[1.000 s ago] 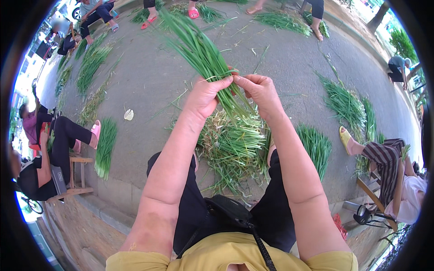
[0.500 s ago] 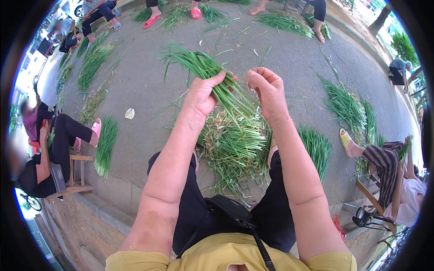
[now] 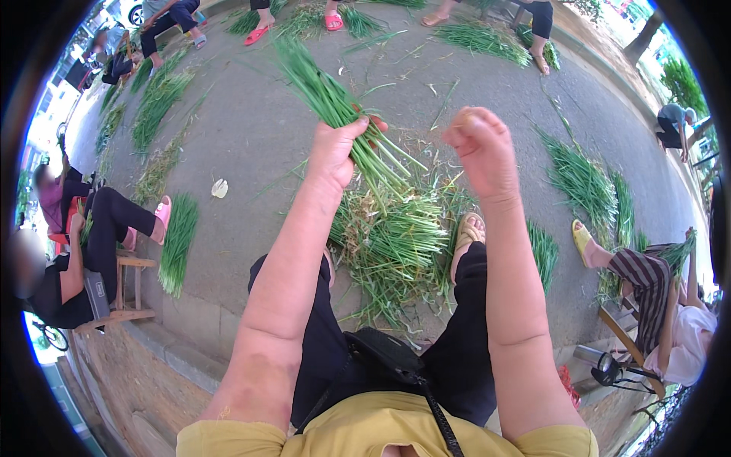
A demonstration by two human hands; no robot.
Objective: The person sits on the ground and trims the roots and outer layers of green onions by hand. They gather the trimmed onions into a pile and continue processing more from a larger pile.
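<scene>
My left hand (image 3: 340, 156) is closed around a bunch of garlic chives (image 3: 316, 85), thumb across the stalks. Its leafy ends point up and left; the pale cut ends fan out toward the lower right. Apart from the bunch, to its right, my right hand (image 3: 481, 148) is raised with curled fingers, slightly smeared by motion. Whatever its fingertips may pinch is too small or hidden to tell. Below both hands, between my feet, lies a heap of chives (image 3: 396, 240) mixed with dry, yellowish leaves. Another pile of chives (image 3: 541, 255) shows beside my right forearm, which partly covers it.
Several people sit around on low seats, with chive piles (image 3: 179, 244) by their feet. More chives (image 3: 580, 179) lie to the right. A pale leaf-like scrap (image 3: 219, 189) rests on the grey pavement (image 3: 251, 129). A black bag (image 3: 384, 354) sits on my lap.
My right hand has moved right and away from the bunch. The bunch has tilted more upright in my left hand, which has shifted slightly left.
</scene>
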